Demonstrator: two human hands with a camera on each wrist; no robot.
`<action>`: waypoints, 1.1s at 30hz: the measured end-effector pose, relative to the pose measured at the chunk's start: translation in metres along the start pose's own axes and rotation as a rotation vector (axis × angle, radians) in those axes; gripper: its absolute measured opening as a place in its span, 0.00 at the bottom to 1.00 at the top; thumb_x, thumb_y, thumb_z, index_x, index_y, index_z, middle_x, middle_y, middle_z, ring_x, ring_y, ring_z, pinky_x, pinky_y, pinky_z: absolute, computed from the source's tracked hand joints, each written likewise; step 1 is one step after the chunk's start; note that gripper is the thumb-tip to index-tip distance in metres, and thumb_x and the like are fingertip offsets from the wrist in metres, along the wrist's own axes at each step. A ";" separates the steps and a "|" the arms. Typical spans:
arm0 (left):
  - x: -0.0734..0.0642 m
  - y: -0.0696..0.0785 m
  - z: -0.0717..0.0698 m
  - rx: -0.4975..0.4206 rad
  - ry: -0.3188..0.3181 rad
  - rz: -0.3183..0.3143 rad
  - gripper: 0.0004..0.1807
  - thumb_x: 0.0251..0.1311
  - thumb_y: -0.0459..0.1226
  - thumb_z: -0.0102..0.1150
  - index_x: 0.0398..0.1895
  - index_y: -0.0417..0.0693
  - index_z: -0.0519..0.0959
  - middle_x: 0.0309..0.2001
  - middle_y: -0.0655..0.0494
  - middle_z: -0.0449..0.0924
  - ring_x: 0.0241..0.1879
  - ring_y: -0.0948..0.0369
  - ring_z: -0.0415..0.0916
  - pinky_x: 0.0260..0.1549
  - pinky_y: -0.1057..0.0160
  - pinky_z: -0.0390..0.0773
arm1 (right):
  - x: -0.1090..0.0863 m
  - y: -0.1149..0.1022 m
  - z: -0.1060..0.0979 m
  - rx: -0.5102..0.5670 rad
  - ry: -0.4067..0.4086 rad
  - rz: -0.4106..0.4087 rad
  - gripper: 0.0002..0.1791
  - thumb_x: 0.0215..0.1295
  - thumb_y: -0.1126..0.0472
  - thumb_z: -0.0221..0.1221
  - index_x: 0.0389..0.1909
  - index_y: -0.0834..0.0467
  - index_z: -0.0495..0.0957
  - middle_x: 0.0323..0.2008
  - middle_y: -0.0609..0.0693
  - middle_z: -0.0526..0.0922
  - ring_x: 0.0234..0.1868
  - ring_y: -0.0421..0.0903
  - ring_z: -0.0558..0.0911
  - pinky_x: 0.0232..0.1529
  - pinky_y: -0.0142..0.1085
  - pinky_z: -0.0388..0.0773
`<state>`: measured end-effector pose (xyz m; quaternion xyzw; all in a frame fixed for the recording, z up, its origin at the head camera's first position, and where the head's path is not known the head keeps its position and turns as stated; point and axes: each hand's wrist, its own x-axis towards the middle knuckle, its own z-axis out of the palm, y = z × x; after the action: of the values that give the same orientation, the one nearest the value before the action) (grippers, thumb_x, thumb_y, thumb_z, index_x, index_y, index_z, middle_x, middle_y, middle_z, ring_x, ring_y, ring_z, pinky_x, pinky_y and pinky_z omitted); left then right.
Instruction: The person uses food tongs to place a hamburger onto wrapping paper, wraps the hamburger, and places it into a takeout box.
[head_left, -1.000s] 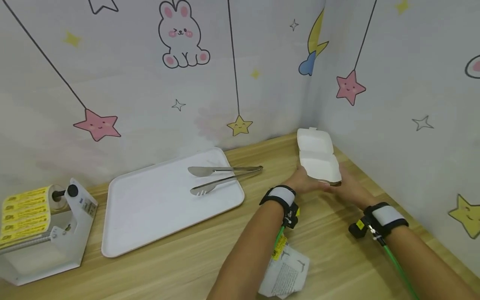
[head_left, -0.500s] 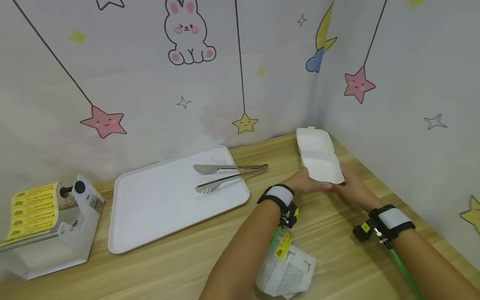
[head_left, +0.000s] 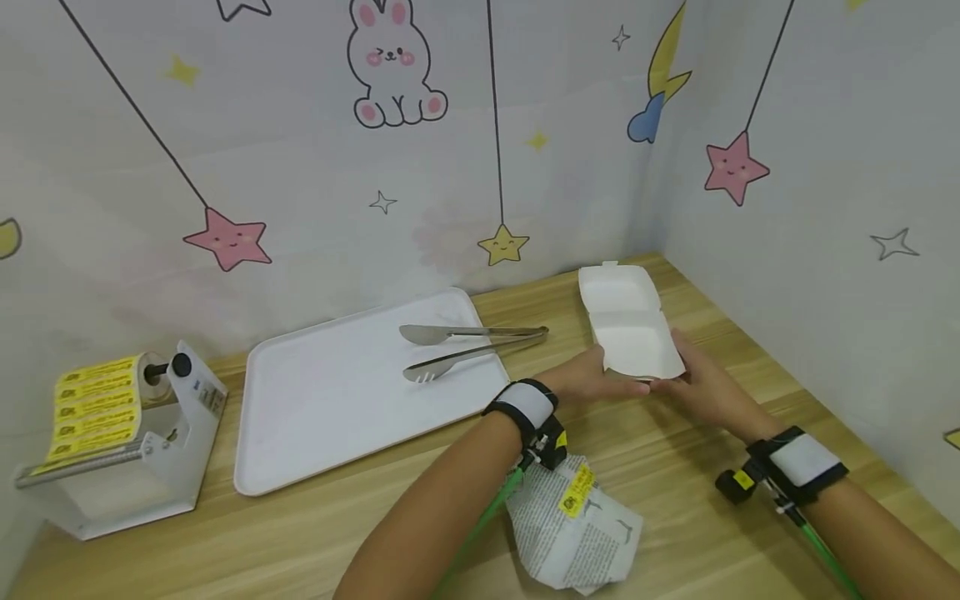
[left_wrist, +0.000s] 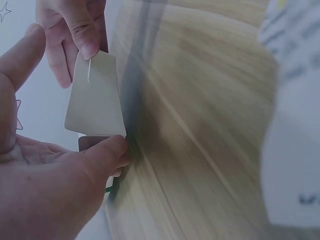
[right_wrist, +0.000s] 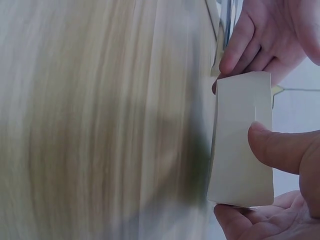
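Observation:
A white clamshell takeout box (head_left: 637, 346), its lid folded back, is at the right rear of the table. My left hand (head_left: 588, 379) holds its left side and my right hand (head_left: 708, 387) its right side, thumbs at the front. The left wrist view shows the pale front wall of the box (left_wrist: 97, 100) between both hands. From the right wrist, the right thumb (right_wrist: 280, 147) presses on that wall while fingers reach round the end. A newspaper-printed wrapped packet (head_left: 573, 529) with a yellow label lies near my left forearm.
Metal tongs (head_left: 476, 352) lie across the right edge of a white tray (head_left: 360, 408). Farther left stands a label dispenser (head_left: 127, 442) with a roll of yellow labels. Decorated walls (head_left: 315, 167) border the table behind and at the right.
Both hands have shifted the takeout box a little to the left and nearer to me. The view has turned slightly left. Tray, tongs and packet stay in place.

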<state>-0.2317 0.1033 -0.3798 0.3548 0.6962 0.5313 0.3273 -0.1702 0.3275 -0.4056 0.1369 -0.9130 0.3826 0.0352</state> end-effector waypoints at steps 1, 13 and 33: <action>-0.003 -0.001 -0.001 -0.005 -0.003 0.004 0.29 0.70 0.35 0.60 0.70 0.39 0.64 0.68 0.42 0.68 0.69 0.51 0.64 0.60 0.72 0.64 | 0.000 -0.002 0.001 0.008 -0.003 -0.011 0.44 0.68 0.67 0.64 0.77 0.70 0.50 0.68 0.71 0.66 0.65 0.68 0.70 0.58 0.62 0.72; -0.028 -0.007 -0.006 -0.036 -0.014 0.035 0.30 0.70 0.31 0.59 0.72 0.37 0.63 0.68 0.40 0.68 0.69 0.49 0.64 0.64 0.67 0.65 | -0.004 -0.026 0.013 0.020 -0.039 0.028 0.48 0.70 0.65 0.63 0.79 0.69 0.43 0.75 0.71 0.56 0.71 0.68 0.65 0.63 0.61 0.69; -0.144 0.022 0.019 0.164 0.038 0.025 0.50 0.65 0.42 0.69 0.81 0.55 0.45 0.79 0.55 0.51 0.75 0.61 0.54 0.70 0.54 0.64 | -0.046 -0.093 0.022 0.048 -0.045 -0.060 0.52 0.59 0.65 0.72 0.79 0.65 0.51 0.74 0.67 0.62 0.67 0.63 0.71 0.58 0.38 0.78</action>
<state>-0.1354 -0.0043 -0.3509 0.3788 0.7390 0.4832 0.2774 -0.0994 0.2599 -0.3648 0.1735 -0.8997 0.4000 0.0228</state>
